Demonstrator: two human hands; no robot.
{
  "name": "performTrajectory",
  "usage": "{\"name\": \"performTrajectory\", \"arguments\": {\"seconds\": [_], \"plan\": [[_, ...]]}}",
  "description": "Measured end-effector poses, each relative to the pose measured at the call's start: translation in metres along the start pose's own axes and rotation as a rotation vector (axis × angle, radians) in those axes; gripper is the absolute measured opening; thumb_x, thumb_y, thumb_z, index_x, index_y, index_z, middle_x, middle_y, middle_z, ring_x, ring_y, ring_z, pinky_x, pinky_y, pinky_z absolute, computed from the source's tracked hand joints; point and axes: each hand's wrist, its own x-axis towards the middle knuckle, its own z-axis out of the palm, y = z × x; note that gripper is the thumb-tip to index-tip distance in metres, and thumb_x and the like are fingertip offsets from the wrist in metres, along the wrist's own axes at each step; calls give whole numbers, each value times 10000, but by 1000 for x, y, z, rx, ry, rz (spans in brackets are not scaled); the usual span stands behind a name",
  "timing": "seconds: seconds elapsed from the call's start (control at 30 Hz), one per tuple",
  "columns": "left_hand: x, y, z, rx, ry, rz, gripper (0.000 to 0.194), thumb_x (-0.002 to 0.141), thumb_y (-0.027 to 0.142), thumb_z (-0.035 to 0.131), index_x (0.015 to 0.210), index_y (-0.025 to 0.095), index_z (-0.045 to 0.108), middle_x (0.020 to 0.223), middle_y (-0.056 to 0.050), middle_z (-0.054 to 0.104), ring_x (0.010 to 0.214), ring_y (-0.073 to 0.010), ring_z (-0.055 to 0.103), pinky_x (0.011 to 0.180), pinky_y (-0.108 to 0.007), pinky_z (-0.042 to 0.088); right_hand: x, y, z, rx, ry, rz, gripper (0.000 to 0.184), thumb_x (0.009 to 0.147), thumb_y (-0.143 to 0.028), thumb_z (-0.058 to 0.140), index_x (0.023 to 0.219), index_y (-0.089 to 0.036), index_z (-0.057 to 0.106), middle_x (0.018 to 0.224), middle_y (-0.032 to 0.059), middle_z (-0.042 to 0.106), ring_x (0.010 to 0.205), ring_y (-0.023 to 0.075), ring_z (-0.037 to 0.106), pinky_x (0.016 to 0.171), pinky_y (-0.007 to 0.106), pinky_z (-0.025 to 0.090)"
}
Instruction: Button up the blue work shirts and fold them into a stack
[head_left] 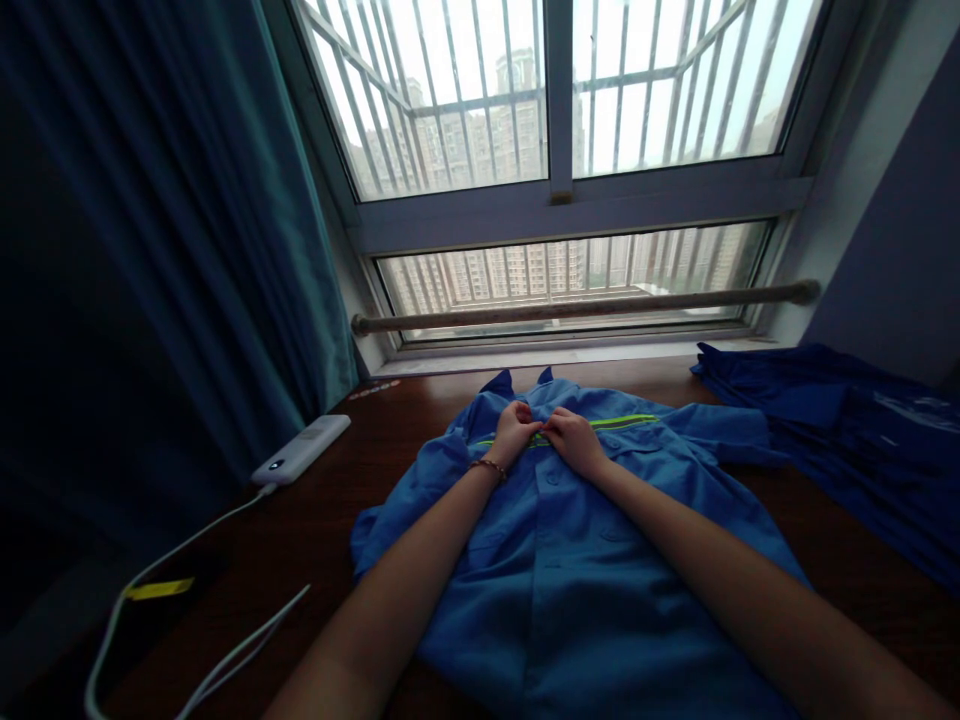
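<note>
A blue work shirt (577,600) with a yellow-green reflective stripe (626,422) across the chest lies spread out, its dark collar (499,383) toward the window. My left hand (516,428) and my right hand (571,438) meet at the upper front placket, level with the stripe. Both sets of fingers are pinched on the shirt's front edge, close together. Whatever small part lies between the fingertips is hidden. Farther down the placket a button (553,478) shows. A beaded bracelet (491,467) circles my left wrist.
The shirt lies on a dark wooden surface (360,440). On the left are a white power bank (304,448) with a white cable (180,548), and a blue curtain (247,250). Darker blue clothing (862,420) lies at right. A rail (585,309) crosses the barred window.
</note>
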Motion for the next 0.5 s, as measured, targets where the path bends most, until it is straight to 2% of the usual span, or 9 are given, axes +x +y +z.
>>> {"name": "performTrajectory", "arguments": {"seconds": [0.1, 0.27, 0.4, 0.5], "plan": [[-1, -2, 3, 58, 31, 106, 285, 522, 67, 674, 684, 154, 457, 547, 66, 456, 502, -67, 442, 497, -184, 344, 3, 4, 0, 64, 12, 32, 97, 758, -184, 560, 668, -163, 587, 766, 17, 580, 688, 114, 537, 654, 210, 393], [-4, -4, 2, 84, -32, 205, 211, 596, 136, 658, 718, 155, 485, 592, 34, 516, 553, -92, 501, 531, -197, 381, 4, 6, 0, 132, 60, 100, 95, 713, -179, 595, 622, -155, 601, 698, 19, 600, 663, 124, 547, 643, 221, 393], [-4, 2, -1, 33, -59, 149, 228, 607, 237, 685, 729, 151, 513, 610, 9, 568, 577, -115, 545, 543, -211, 403, 2, 6, 2, 186, 124, 195, 83, 713, -217, 581, 676, -157, 626, 695, 30, 630, 653, 139, 569, 640, 236, 402], [-3, 7, -5, -97, -164, 24, 223, 659, 299, 646, 760, 143, 521, 604, 2, 584, 531, -107, 544, 511, -205, 396, 2, 8, 5, 285, 179, 299, 77, 671, -216, 590, 713, -156, 612, 672, 25, 633, 628, 141, 579, 619, 232, 410]]}}
